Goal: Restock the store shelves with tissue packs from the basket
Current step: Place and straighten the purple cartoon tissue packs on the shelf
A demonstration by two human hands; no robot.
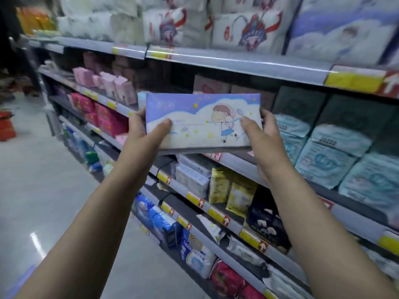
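floor (43,190): glossy grey
red crate (6,126): on the floor, far left
pink boxes (112,85): right of the crate, higher
yellow price tag (354,82): far right of the crate

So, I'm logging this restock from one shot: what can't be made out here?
Head view only.
The basket: outside the frame.
Print on the yellow price labels: blurred.
Fingers of the left hand and right hand: mostly hidden behind the tissue pack.
The shelf space directly behind the pack: covered by it.
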